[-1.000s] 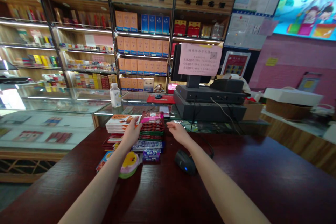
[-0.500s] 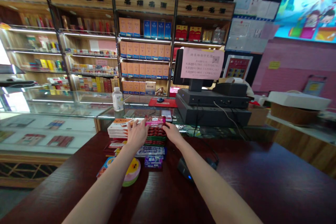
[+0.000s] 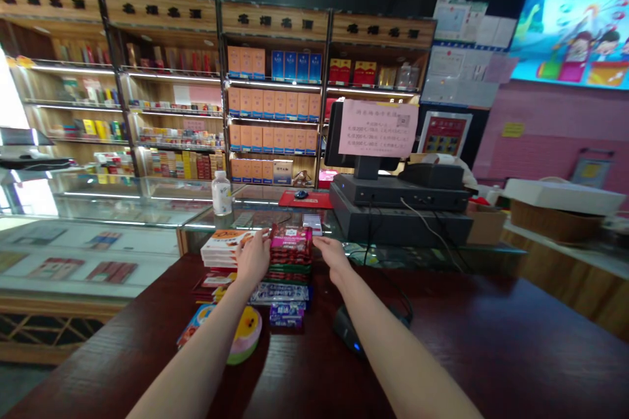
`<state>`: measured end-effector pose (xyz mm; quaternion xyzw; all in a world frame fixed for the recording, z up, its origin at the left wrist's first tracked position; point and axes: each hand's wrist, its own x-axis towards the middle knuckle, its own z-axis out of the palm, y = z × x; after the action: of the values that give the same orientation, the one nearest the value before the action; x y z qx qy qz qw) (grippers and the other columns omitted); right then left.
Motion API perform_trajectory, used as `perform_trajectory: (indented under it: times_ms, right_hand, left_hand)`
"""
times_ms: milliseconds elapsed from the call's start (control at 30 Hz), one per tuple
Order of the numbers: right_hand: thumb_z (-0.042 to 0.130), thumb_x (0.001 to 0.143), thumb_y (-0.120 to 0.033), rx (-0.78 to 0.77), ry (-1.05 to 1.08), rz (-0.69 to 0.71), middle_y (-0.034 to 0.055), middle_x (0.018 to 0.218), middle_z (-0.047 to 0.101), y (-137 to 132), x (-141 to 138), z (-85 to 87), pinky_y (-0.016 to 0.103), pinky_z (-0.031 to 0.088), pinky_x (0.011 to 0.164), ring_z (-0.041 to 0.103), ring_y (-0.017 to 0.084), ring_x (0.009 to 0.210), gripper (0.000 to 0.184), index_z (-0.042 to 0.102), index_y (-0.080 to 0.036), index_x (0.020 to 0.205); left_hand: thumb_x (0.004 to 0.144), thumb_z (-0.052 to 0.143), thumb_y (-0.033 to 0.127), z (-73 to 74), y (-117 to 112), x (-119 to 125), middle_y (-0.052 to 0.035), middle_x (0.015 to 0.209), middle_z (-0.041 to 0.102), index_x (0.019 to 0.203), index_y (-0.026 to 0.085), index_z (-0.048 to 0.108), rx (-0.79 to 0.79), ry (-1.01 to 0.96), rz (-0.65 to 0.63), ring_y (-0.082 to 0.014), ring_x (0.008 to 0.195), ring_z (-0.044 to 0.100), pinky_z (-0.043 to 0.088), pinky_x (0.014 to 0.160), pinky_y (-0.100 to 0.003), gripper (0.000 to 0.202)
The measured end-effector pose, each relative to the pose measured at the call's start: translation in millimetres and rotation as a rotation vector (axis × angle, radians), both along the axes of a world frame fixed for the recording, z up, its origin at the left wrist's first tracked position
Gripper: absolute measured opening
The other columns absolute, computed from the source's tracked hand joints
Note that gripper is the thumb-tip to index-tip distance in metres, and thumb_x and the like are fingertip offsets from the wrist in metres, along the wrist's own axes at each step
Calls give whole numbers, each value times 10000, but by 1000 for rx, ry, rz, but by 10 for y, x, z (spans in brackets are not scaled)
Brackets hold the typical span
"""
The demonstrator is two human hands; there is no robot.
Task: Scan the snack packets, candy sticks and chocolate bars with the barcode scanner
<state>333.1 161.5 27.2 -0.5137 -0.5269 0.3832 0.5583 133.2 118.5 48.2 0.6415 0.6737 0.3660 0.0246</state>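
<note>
On the dark wooden counter stands a stack of red and green snack packets (image 3: 291,242), a magenta one on top. My left hand (image 3: 253,260) rests between this stack and the white boxes (image 3: 219,250) marked "Dove", fingers spread over the boxes' right side. Just off the stack's right edge is my right hand (image 3: 334,256), fingers stretched toward it and seemingly holding nothing. Nearer me lie blue-and-white packets (image 3: 281,292) and purple packs (image 3: 286,315). A round tin (image 3: 249,334) with a yellow chick is partly hidden behind my left forearm.
A black scanner (image 3: 350,330) with a blue light sits under my right forearm. Beyond the counter's far edge are a white bottle (image 3: 221,194), a phone (image 3: 312,224), a mouse (image 3: 301,194) on a red mat and a till (image 3: 398,209). Stocked shelves line the back wall.
My right hand has shifted slightly right, away from the stack's edge. My left hand has slid a little left, off the top packet. The view has tilted up slightly.
</note>
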Motion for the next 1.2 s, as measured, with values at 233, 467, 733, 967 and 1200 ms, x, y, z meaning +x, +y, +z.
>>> perform_trajectory:
  times_ms: [233, 467, 733, 967, 1200]
  right_hand:
    - [833, 534, -378, -24, 112, -30, 82, 684, 758, -4, -35, 11, 367, 509, 788, 708, 260, 774, 285, 759, -139, 670]
    - [793, 557, -375, 15, 117, -51, 58, 685, 760, -124, -7, 69, 342, 499, 762, 698, 242, 758, 231, 756, -164, 643]
    - [745, 635, -367, 158, 44, -102, 60, 805, 759, -444, 347, 198, 377, 469, 877, 674, 271, 896, 167, 771, -204, 662]
    - [730, 774, -352, 517, -401, -419, 100, 1149, 658, -805, 815, 20, 515, 383, 1001, 563, 318, 1114, 114, 755, -250, 729]
    - [709, 853, -246, 744, -724, -544, 85, 1253, 610, -992, 1089, -178, 565, 360, 1034, 470, 330, 1291, 54, 699, -255, 801]
  left_hand:
    - [909, 489, 291, 57, 19, -49, -60, 1103, 769, 1240, 247, 575, 19, -79, 5, -281, 1232, 597, 268, 1110, -529, 345]
    - [874, 548, 287, 60, -36, -47, -32, 1017, 779, 1176, 250, 600, 62, -141, 6, -254, 1130, 649, 339, 1052, -458, 309]
    - [831, 610, 309, 22, -189, 188, 3, 839, 757, 908, 243, 608, 246, -238, -33, -238, 953, 680, 411, 949, -407, 102]
    - [864, 613, 304, -102, -406, 589, 6, 899, 747, 883, 253, 665, 425, -180, -143, -231, 903, 646, 366, 1030, -489, 76]
    - [938, 565, 301, -455, -435, 817, -3, 1007, 755, 1173, 317, 673, 537, -19, -264, -230, 994, 627, 358, 1054, -508, 260]
